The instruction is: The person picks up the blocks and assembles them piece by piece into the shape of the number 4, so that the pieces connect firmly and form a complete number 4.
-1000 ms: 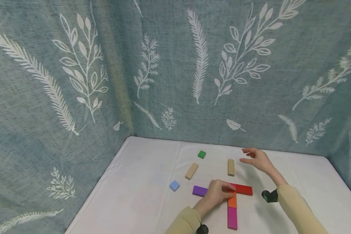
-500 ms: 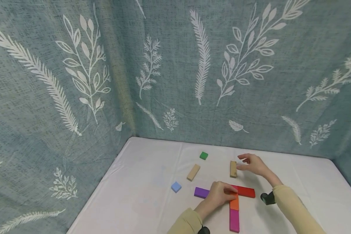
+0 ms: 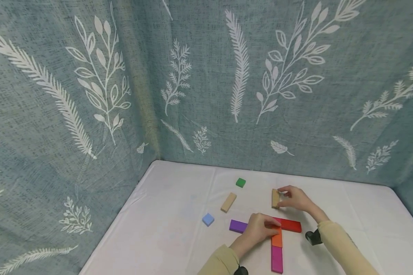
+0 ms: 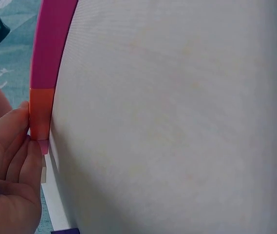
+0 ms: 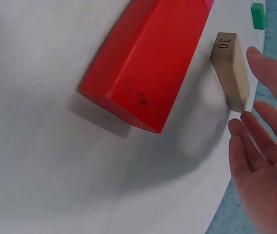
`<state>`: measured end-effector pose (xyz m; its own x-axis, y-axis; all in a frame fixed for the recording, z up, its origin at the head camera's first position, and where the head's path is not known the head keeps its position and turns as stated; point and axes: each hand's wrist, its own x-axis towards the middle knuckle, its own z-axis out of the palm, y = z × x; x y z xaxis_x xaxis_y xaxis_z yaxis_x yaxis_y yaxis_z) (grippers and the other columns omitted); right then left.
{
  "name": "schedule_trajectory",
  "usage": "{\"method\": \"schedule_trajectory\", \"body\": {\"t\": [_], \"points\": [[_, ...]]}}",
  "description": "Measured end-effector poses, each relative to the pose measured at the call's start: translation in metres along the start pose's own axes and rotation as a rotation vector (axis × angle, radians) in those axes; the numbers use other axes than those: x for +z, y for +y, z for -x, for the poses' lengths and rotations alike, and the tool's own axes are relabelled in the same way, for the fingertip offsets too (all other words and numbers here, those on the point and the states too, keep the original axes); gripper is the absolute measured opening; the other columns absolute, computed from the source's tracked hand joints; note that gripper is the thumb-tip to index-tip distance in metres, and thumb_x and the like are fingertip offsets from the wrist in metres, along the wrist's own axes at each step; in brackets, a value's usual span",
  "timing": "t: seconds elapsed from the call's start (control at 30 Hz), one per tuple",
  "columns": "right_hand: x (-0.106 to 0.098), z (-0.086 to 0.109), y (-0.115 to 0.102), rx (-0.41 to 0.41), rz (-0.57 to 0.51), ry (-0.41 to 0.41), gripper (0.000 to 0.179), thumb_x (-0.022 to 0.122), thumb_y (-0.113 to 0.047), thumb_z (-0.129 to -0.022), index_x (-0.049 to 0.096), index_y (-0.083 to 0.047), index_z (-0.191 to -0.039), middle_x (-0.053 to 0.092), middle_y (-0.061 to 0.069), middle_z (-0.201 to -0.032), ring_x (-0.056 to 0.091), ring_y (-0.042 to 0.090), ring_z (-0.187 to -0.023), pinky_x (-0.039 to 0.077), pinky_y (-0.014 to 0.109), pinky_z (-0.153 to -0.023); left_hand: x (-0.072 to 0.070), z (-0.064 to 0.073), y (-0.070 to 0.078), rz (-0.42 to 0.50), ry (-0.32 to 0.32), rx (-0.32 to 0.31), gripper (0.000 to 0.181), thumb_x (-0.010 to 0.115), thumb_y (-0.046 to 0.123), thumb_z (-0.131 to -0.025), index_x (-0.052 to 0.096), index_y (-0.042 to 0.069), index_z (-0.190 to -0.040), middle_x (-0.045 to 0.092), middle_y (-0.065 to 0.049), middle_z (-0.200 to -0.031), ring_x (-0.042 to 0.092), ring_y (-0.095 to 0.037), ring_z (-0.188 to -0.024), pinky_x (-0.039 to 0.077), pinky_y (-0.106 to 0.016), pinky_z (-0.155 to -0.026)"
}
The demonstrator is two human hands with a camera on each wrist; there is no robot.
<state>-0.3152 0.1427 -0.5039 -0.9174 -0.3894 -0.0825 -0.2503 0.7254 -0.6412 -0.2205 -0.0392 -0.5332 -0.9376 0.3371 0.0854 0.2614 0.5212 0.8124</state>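
Observation:
My left hand (image 3: 259,229) pinches the orange block (image 3: 277,240), thumb and fingertips at its edge. In the left wrist view the left hand (image 4: 11,165) sits at the side of the orange block (image 4: 40,112), which meets a magenta block (image 4: 53,46). My right hand (image 3: 297,198) spreads thumb and fingers beside a plain wooden block (image 3: 275,198) farther back. The right wrist view shows the right hand (image 5: 269,141) with fingertips right at one end of the wooden block (image 5: 230,73), marked "30", the other digits standing off its side.
A red block (image 3: 291,225) extends right from the pink piece; a purple block (image 3: 238,226) lies left, partly behind my left hand. Around them lie a blue block (image 3: 208,219), another wooden block (image 3: 228,202) and a green block (image 3: 241,182). A patterned curtain (image 3: 206,84) hangs behind the table.
My right hand has moved left and toward me, from beyond the wooden block to right beside it. The left hand stays at the orange block.

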Motion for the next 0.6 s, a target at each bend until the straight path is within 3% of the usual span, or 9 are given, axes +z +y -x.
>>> {"method": "schedule_trajectory", "body": {"t": [0.6], "points": [[0.011, -0.001, 0.007, -0.027, -0.031, 0.035, 0.065, 0.082, -0.013, -0.070, 0.053, 0.011, -0.123, 0.056, 0.031, -0.123, 0.059, 0.041, -0.104, 0.054, 0.047, -0.086, 0.000, 0.001, -0.001, 0.025, -0.008, -0.017, 0.016, 0.077, 0.008, -0.076, 0.077, 0.014, -0.091, 0.075, 0.005, -0.086, 0.064, 0.004, -0.087, 0.049, -0.013, -0.081]]}}
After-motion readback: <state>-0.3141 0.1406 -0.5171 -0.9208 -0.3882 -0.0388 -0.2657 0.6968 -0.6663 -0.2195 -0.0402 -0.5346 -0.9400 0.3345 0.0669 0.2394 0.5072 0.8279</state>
